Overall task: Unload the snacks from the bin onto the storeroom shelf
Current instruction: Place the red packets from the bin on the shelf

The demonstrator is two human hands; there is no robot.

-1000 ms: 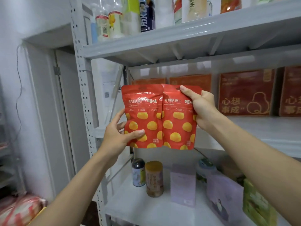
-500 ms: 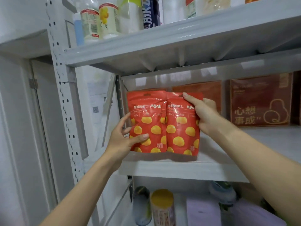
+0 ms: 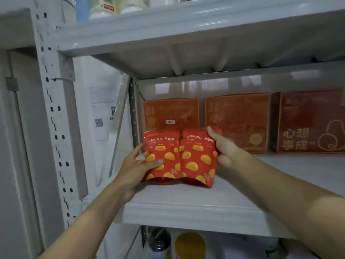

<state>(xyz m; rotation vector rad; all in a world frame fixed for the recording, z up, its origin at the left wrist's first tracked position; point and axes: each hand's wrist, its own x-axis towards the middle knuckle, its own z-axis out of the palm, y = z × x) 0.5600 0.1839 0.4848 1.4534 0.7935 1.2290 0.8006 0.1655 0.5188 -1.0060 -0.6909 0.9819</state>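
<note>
Two red snack pouches with yellow blobs stand side by side on the grey middle shelf [image 3: 186,206], near its left end. My left hand [image 3: 136,165] grips the left pouch [image 3: 162,152] at its lower left edge, thumb across the front. My right hand [image 3: 224,146] holds the right pouch [image 3: 197,157] by its upper right corner. Both pouch bottoms touch the shelf board. The bin is out of view.
Three red boxes [image 3: 237,120] lean against the back of the same shelf. Bottles [image 3: 104,8] stand on the shelf above. Cans [image 3: 188,245] sit on the shelf below. A perforated upright post [image 3: 54,116] bounds the left side.
Both hands carried the two pouches from in front of the shelf edge inward and down onto the middle shelf board; the camera moved closer and tilted up.
</note>
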